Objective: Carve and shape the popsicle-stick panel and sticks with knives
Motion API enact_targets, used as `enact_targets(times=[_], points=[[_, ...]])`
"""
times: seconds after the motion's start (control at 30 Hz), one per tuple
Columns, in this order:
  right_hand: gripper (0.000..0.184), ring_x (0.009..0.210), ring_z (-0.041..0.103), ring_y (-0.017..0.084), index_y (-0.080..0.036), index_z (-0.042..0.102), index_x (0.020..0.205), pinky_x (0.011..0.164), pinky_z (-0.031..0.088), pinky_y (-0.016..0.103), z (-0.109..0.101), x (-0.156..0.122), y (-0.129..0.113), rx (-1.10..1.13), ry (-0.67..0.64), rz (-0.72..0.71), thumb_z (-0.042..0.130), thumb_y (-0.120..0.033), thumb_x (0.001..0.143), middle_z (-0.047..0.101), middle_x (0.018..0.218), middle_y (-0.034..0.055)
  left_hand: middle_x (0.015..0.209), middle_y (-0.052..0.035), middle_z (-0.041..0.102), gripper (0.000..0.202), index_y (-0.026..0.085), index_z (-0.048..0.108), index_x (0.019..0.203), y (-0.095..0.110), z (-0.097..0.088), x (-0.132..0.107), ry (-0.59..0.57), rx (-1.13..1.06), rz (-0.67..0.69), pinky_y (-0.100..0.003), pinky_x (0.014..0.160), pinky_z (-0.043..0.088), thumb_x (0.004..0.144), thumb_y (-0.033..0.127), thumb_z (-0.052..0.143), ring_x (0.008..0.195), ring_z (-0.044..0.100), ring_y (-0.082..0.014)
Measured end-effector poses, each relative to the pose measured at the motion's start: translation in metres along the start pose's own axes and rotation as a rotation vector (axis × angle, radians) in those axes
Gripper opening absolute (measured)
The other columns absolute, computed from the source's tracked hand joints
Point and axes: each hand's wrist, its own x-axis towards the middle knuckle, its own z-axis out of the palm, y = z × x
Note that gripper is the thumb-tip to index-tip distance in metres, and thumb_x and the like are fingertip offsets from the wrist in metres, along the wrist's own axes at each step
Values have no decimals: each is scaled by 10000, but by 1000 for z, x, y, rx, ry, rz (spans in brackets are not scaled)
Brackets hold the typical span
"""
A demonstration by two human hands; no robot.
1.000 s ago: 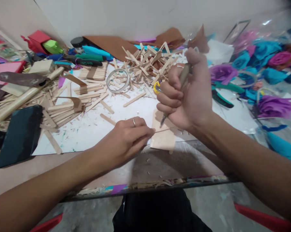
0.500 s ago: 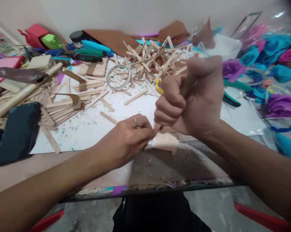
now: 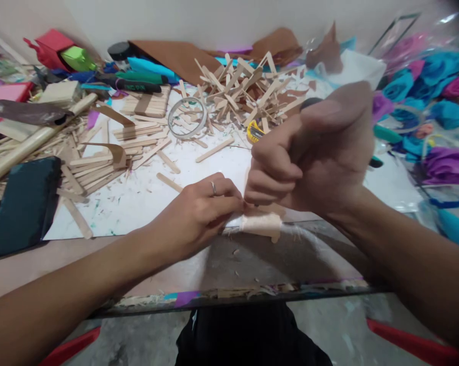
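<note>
My left hand (image 3: 199,211) rests on the table with its fingers pinched closed on a thin wooden sliver at the edge of a small pale wood block (image 3: 260,223). My right hand (image 3: 309,152) is a fist wrapped round the handle of a craft knife, whose blade is hidden behind the fingers; the fist hovers just above the block, knuckles almost touching my left fingertips. A ring shows on my left hand.
A heap of wooden sticks (image 3: 237,91) lies behind, with a tape ring (image 3: 187,119), a yellow cutter (image 3: 254,131), stacked sticks (image 3: 99,162) and a dark block (image 3: 21,206) at left. Blue and purple paper flowers (image 3: 435,96) fill the right. The table's front edge (image 3: 233,295) is close.
My right fist has swung nearer and lower over the block, hiding the knife blade that showed a second ago. My left hand stays pinched at the block's edge.
</note>
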Motion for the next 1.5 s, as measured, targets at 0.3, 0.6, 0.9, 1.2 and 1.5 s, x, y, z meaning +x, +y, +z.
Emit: enact_targets(times=[0.3,0.6,0.9,1.2,1.5], points=[[565,388,190,77,-210,230,488,429,253,268,-3,-2,-5,-129,-4,35,520,-466,900,179,438,-48,1208,-126,742,252,182,759,1182,-4,2,1,6,-5,38,-410,973,625,1011,84,602,1175,713,-260],[614,373,141,69,-203,155,458,411,169,288,19,7,-4,-143,174,141,557,-426,866,132,418,-43,1151,-85,783,274,198,765,1143,-8,7,1,110,75,118,-355,877,640,948,36,659,1066,743,-222],[517,370,188,83,-234,342,451,385,166,306,17,15,10,-177,117,169,651,-468,793,222,393,-44,1108,-90,786,274,178,776,1000,-16,8,-1,141,32,162,-341,870,649,873,-19,632,1038,754,-220],[753,327,219,72,-199,240,453,364,247,253,10,-4,-12,-137,139,-123,496,-709,945,168,401,-49,1106,-76,745,274,201,761,1121,-7,5,-3,53,45,53,-309,790,594,938,24,662,991,716,-195],[588,350,146,80,-225,208,443,373,174,272,6,-1,0,-35,58,-62,545,-428,880,158,407,-47,1188,-119,725,306,218,746,1254,-1,-1,0,-40,0,-10,-411,963,593,1009,109,599,1153,691,-258]])
